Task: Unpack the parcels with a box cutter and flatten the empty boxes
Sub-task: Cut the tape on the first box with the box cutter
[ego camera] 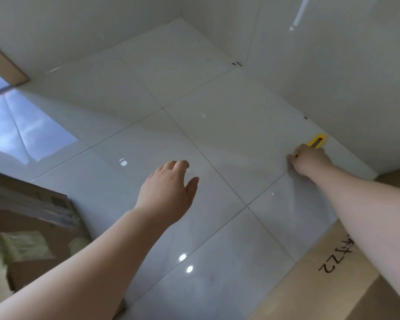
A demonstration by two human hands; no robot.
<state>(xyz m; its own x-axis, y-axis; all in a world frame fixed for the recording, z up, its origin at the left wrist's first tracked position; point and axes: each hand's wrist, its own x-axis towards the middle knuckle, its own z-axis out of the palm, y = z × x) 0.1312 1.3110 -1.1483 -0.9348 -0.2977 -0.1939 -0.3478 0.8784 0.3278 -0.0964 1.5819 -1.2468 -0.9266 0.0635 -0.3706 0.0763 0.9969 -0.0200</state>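
White floor tiles (pixel 129 172); right hand (pixel 310 160) grips yellow box cutter (pixel 317 141); left hand (pixel 169 192) relaxed.

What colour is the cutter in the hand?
Yellow: the box cutter in the right hand, head view.

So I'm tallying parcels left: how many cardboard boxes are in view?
2: one taped box at the lower left edge, one box with black writing at the lower right under the right arm. More may lie out of frame.
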